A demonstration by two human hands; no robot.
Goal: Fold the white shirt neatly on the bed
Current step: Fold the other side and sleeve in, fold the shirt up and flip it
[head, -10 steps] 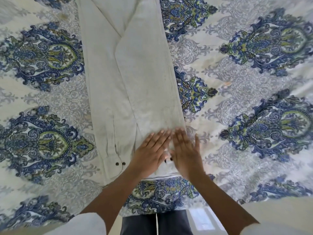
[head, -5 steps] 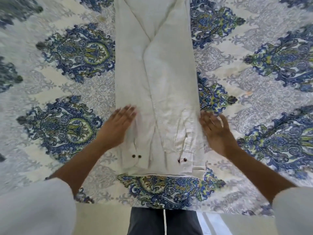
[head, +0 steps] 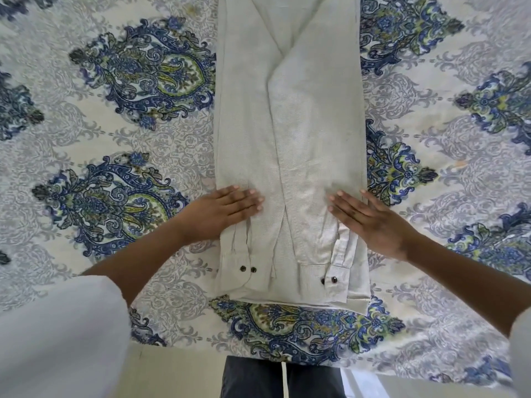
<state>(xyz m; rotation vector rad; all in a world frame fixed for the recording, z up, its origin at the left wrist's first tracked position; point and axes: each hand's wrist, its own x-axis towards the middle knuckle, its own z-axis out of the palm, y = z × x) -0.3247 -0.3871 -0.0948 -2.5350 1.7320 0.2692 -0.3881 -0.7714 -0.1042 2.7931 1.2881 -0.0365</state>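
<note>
Left hand (head: 221, 214): flat, palm down, fingers straight and close together, pointing inward toward the other hand; it grips nothing.
Left hand contact: the fingers press on the left edge of the white shirt (head: 290, 133); the palm lies on the bed (head: 120, 145) just outside that edge.
Right hand (head: 370, 222): flat, palm down, fingers straight and slightly spread, pointing inward and away from the body; it grips nothing.
Right hand contact: the fingers press on the right edge of the shirt; the palm lies just outside that edge, over the bed.
Between the hands: two folded-in sleeves of the shirt, lying side by side.
Nearer the body than the left hand: left cuff (head: 244, 271), two dark buttons.
Nearer the body than the right hand: right cuff (head: 330, 278), two dark buttons.
Forearms: bare, both angled inward from the lower corners of the view.
White shirt: a long narrow strip, flat on the bed, running away from both hands past the top of the view; its near end is close to the bed edge.
Bed: cover printed with blue and green medallions on a pale ground.
Below the bed edge: dark trousers (head: 275, 380).
</note>
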